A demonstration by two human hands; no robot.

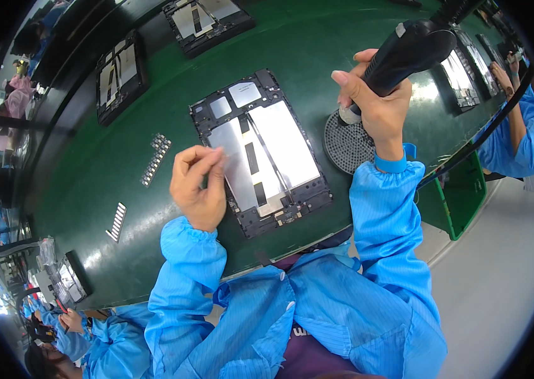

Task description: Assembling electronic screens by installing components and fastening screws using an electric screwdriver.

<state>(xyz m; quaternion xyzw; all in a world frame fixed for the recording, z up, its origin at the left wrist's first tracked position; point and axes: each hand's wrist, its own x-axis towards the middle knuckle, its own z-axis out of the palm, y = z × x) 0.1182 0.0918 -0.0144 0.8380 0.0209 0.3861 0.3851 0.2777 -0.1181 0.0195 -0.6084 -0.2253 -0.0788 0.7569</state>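
An opened tablet lies in front of me on the green table, its silver battery plates and dark frame showing. My left hand is over its left edge, thumb and fingers pinched together; whatever may be between the fingertips is too small to see. In my right hand is a black electric screwdriver, gripped with the fingers wrapped round its body. Its lower end points down at a round grey dish full of small holes, just right of the tablet. The driver's tip is hidden.
Left of the tablet lie a strip of small parts and a shorter pale strip. More opened tablets rest at the back left, back middle and far right. A green bin stands below the table's right edge. Co-workers sit on both sides.
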